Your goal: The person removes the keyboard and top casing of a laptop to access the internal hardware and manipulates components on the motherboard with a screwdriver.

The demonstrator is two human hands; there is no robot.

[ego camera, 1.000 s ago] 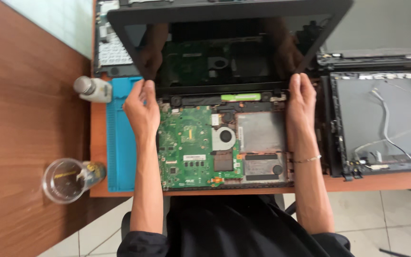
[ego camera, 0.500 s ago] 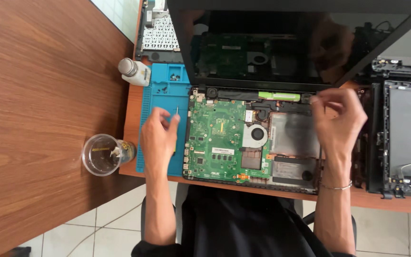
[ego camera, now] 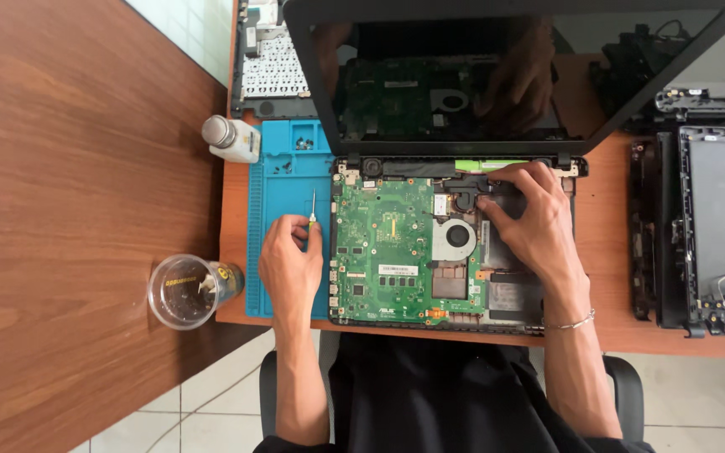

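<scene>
An opened laptop base lies in front of me, with its green motherboard (ego camera: 388,252) and round cooling fan (ego camera: 455,237) bare. Its dark screen (ego camera: 463,75) stands tilted up behind. My left hand (ego camera: 291,264) rests on the blue work mat (ego camera: 283,180) just left of the board, with its fingers closed on a thin screwdriver (ego camera: 313,205) that points away from me. My right hand (ego camera: 530,218) presses down on a black part at the base's upper right, near the hinge, with its fingers spread flat over it.
A small white bottle with a metal cap (ego camera: 230,138) stands at the mat's far left corner. A clear plastic cup (ego camera: 185,291) lies on its side at the desk's left edge. A detached keyboard (ego camera: 274,75) lies behind the mat, and another dismantled laptop (ego camera: 715,226) sits at the right.
My left hand has moved from the laptop's left edge to the blue mat and now holds the screwdriver. My right hand has moved inward onto the black part by the fan.
</scene>
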